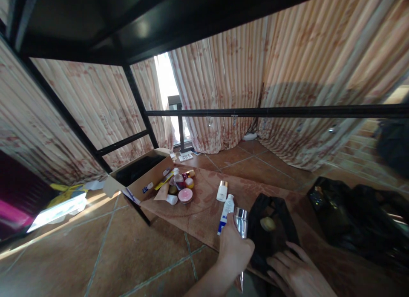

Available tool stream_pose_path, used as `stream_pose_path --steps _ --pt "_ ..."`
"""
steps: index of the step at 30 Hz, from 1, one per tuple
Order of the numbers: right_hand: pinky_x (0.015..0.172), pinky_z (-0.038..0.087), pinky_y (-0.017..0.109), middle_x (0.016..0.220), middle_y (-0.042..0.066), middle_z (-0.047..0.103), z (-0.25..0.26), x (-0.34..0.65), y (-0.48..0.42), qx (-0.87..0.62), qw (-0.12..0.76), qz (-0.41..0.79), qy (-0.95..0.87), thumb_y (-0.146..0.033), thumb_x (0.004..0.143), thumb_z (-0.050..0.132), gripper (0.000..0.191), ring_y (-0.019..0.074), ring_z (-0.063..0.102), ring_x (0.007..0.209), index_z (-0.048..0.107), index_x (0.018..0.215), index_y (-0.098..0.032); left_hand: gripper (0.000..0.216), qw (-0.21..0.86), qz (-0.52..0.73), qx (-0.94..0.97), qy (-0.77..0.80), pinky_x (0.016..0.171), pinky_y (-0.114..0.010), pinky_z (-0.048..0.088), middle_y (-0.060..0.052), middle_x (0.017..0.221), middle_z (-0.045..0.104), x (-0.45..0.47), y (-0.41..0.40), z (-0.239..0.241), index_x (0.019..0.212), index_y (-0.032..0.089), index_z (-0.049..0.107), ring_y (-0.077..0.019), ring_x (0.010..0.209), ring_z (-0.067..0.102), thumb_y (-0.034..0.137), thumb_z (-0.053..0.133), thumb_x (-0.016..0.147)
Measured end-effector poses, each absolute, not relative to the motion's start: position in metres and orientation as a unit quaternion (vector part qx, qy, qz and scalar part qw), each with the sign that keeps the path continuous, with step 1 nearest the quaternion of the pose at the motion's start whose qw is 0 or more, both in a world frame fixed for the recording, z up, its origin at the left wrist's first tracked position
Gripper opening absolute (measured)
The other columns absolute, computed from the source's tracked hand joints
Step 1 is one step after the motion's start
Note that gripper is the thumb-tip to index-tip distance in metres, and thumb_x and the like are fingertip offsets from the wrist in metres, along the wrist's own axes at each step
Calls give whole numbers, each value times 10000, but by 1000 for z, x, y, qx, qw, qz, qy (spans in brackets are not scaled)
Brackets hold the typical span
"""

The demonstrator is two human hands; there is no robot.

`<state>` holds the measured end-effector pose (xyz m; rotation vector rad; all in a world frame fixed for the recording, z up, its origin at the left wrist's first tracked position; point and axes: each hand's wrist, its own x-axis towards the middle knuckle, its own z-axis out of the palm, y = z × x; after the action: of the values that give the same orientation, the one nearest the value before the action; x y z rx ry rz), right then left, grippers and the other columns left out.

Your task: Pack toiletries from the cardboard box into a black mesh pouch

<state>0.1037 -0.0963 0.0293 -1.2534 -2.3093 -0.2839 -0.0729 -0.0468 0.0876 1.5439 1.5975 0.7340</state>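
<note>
My left hand (234, 248) is closed around a shiny silver tube (241, 222), which stands out above and below the fingers. Just beyond it, a white and blue tube (226, 214) lies on the low brown table (204, 222). Farther back is a small white bottle with a gold cap (222, 190). My right hand (289, 267) rests on the near side of a black bag (255, 216), fingers spread. A round, pale yellowish item (268, 223) shows on or inside the bag; which of the two I cannot tell.
At the table's left end sits an open cardboard box (156, 171), with several cosmetics and a pink round case (185, 196) beside it. Dark bags (351, 220) lie at the right. A black metal bar (275, 112) crosses ahead, before curtains (223, 75).
</note>
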Motion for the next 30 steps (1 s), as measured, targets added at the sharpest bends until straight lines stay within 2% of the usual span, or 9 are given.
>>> stream_pose_path --steps 5,9,11,14,20,25,30 --pt "906 310 400 673 -19 645 26 108 -96 -436 217 -120 -865 -259 961 272 390 137 577 647 627 799 -258 620 337 273 650 625 680 -279 472 -4 849 637 -72 -50 83 1187 238 428 -191 766 620 78 517 594" --pt "911 299 418 771 -15 681 24 110 -96 -444 191 -116 -868 -274 934 363 269 153 608 704 625 872 -267 682 220 255 715 612 776 -318 487 -24 1034 623 -71 -53 83 1251 270 372 -207 883 622 56 525 621" --pt "921 291 424 807 -17 689 23 110 -95 -451 185 -113 -866 -274 916 415 207 160 621 736 622 908 -268 745 154 205 757 601 766 -331 498 -57 1116 581 -70 -52 84 1303 253 325 -217 887 614 62 565 625" --pt "922 301 423 845 -25 695 24 110 -94 -442 172 -110 -873 -289 886 493 138 170 635 772 619 940 -274 769 65 110 804 581 691 -314 506 -97 1098 547 -64 -50 85 1334 203 305 -221 860 602 71 627 647" --pt "823 427 361 851 9 703 36 107 -96 -477 167 -53 -861 -326 866 537 124 186 649 757 638 896 -261 530 -34 55 833 550 637 -274 495 -82 974 526 -47 -48 84 1213 167 433 -210 859 582 70 634 733" --pt "735 507 318 961 67 701 51 105 -92 -588 230 63 -773 -400 887 462 250 209 670 835 628 978 -237 299 -127 -3 860 493 552 -253 482 -64 870 518 -37 -43 88 1046 112 505 -182 760 572 31 578 767" --pt "709 535 321 999 68 691 61 105 -79 -674 250 161 -676 -397 824 488 281 225 683 852 568 1034 -228 217 -147 -18 863 482 542 -252 486 -67 856 511 -33 -40 88 998 69 511 -176 753 567 43 560 788"
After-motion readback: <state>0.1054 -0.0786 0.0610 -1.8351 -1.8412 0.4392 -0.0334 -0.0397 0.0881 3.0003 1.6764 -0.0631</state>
